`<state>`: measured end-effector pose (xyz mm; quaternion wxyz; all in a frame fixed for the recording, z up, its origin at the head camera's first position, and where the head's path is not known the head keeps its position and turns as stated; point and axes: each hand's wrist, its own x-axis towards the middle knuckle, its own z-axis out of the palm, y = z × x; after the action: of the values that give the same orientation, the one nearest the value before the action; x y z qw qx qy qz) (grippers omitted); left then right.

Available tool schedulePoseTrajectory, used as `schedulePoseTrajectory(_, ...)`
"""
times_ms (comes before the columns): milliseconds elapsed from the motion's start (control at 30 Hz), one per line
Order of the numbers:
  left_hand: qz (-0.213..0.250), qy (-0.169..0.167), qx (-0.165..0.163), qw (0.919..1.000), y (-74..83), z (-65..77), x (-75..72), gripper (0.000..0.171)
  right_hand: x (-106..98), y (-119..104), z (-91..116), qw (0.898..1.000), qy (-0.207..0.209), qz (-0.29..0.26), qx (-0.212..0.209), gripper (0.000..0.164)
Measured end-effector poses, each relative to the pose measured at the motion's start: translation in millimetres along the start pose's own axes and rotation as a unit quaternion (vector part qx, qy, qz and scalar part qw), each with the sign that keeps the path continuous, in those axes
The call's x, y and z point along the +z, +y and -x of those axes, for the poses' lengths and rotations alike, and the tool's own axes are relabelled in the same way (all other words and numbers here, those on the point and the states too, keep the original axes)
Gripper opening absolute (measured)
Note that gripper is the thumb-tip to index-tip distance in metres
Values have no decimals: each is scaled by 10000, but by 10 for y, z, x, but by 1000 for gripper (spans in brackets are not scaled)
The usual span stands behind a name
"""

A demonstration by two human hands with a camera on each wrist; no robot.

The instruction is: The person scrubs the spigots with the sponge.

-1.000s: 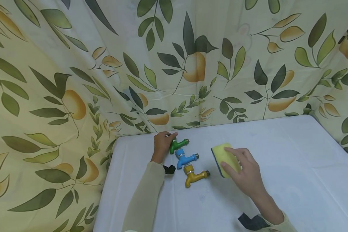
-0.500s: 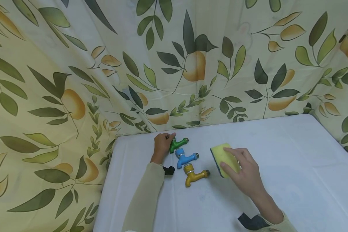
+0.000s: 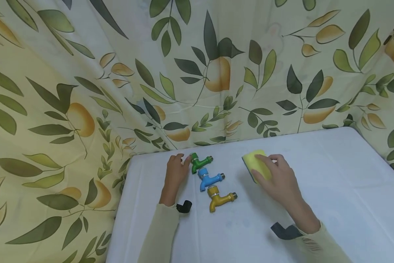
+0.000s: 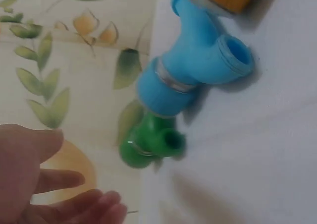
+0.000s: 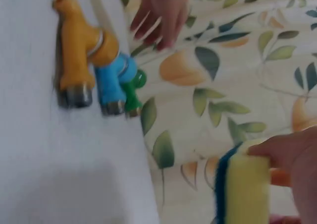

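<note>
Three plastic taps lie in a slanting row on the white table. The green tap (image 3: 201, 163) is farthest back, the blue tap (image 3: 211, 179) is in the middle, and the yellow tap (image 3: 221, 199) is nearest. Just left of the green tap is my left hand (image 3: 176, 173), its fingers loosely bent. In the left wrist view a gap shows between those fingers (image 4: 74, 196) and the green tap. My right hand (image 3: 280, 180) pinches a yellow sponge (image 3: 256, 165) with a dark scouring side, raised over the table to the right of the taps.
The white-covered table (image 3: 341, 175) reaches back to a leaf-and-fruit patterned curtain (image 3: 269, 91), which hangs behind it and down the left side. Black wrist mounts sit on both sleeves.
My left hand has come off the top of the green tap and drawn back to the left. My right hand has lifted the sponge slightly up and away. The taps stay in place.
</note>
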<state>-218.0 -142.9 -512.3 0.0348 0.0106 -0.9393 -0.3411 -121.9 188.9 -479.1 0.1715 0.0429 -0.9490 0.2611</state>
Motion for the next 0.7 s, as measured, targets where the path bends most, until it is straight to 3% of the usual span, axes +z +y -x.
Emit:
schedulePoseTrajectory(200,-336,-116,321,9988,12,337,-208,47,228,203,-174,9911,-1123,709,2,55)
schedulePoseTrajectory(333,-484,-223,326,9980,-10,531,-269,47,404,281,-201,9826,-1636,882,26,55)
schedulePoseTrajectory(533,-611,-313,270,9973,-56,702,-266,47,537,357,-167,9760,-1887,1087,16,54)
schedulePoseTrajectory(700,-656,-236,427,9967,-145,804,-302,51,420,442,-137,9789,-1799,938,252,64)
